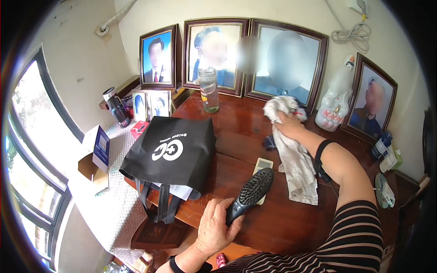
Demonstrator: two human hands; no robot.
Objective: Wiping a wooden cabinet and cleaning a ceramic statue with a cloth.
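My left hand (215, 229) is closed round the handle of a black hairbrush (255, 189), held above the table's near edge with its bristles facing up. Under the brush head lies a pale remote control (264, 166), partly covered by it. Farther off to the right, my right hand (289, 126) is closed on a whitish cloth (297, 159) with stains. The cloth's top is bunched near the framed portrait, while its long end trails toward me over the wood. Beside the cloth is a small dark crumpled item (269, 144) whose kind I cannot make out.
A black tote bag (182, 132) lies left on the brown wooden table (232, 136). Behind it stands a glass jar (209, 91). Framed portraits (287, 54) lean along the wall. A white figurine (334, 107), blue bottle (381, 143) and open carton (95, 159) stand at the sides.
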